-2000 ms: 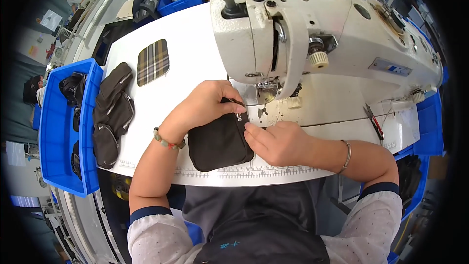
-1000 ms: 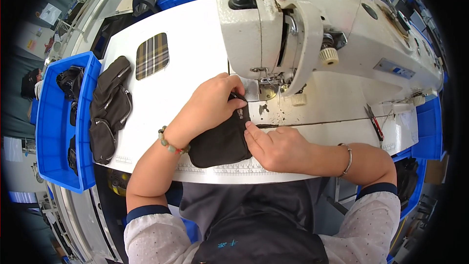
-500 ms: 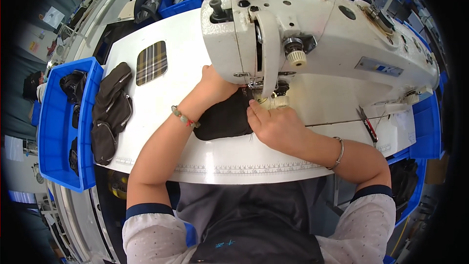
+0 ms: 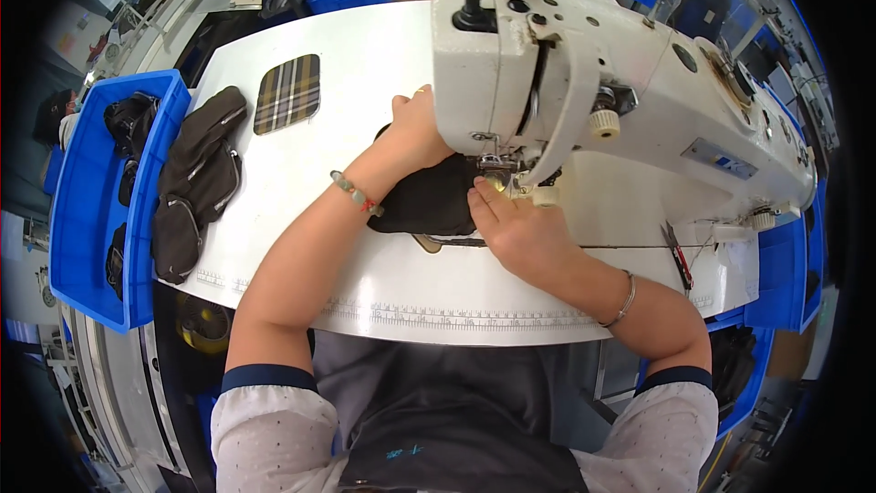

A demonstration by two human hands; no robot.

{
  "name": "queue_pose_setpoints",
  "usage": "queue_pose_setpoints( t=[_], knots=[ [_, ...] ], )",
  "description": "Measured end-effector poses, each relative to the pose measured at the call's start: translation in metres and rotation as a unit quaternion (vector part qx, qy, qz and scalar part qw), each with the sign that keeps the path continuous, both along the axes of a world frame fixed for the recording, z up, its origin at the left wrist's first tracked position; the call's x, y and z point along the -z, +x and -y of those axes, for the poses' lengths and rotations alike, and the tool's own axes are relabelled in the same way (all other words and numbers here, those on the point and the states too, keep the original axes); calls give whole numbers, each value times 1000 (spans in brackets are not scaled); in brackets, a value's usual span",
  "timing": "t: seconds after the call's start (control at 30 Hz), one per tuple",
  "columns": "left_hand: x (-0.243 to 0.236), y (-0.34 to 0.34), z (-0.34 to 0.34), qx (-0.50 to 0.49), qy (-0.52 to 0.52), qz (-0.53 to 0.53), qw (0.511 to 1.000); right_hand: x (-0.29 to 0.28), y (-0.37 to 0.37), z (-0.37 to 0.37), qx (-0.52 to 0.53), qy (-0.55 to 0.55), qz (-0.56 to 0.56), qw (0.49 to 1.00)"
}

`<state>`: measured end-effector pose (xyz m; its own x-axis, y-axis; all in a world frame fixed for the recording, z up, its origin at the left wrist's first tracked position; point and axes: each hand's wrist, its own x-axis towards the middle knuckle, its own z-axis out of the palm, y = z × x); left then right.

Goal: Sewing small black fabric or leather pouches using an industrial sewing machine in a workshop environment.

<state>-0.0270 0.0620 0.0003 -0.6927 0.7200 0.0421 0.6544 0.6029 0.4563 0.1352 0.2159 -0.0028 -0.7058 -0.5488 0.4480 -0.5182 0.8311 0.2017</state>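
Flat and spread, both hands press the black fabric piece against the table: left hand behind the sewing machine head, right hand by the needle. It looks soft, light and floppy, best guided by flat palms near the seam.

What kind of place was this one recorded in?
Most likely a sewing workshop or garment factory. A white industrial sewing machine stands on a white worktable, blue bins hold dark sewn pouches, and both hands feed a black fabric piece under the needle.
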Motion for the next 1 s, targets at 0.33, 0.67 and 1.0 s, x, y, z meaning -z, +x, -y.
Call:
queue_pose_setpoints(
  t=[0.33, 0.67, 1.0],
  knots=[
    [18, -6, 0, -22, 81, -10, 996, 3, -2, 1, -5, -5, 16, 1000],
    [-20, 25, 8, 3, 111, -318, 941, 9, 1, -16, 23, 43, 32, 998],
    [-69, 125, 49, 133, -41, -219, 966, 17, -29, 5, -78, -184, 11, 980]
  ],
)
